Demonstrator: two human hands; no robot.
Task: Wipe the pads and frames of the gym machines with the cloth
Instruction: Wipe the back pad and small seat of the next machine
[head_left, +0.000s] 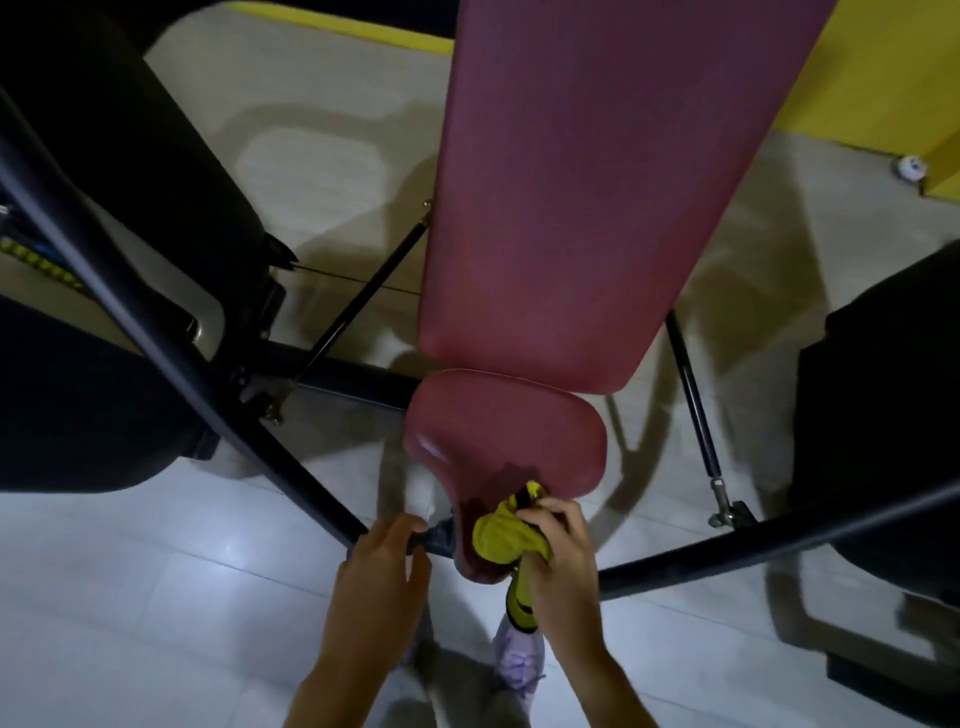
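A long maroon back pad (587, 197) slopes away from me above a smaller maroon seat pad (509, 431). My right hand (558, 551) grips a bunched yellow cloth (506, 535) against the narrow front tip of the seat pad. My left hand (382, 558) curls over the black frame tube (218, 395) just left of the seat's tip. A second black tube (753, 540) runs off to the right from under my right hand.
Black machine pads and housings crowd the left (93, 395) and right (883, 426) sides. Thin gas struts (363, 296) (693, 395) flank the seat. Pale floor tiles (171, 597) lie below, my shoe (519, 660) under the seat. A yellow wall (883, 78) stands at the back right.
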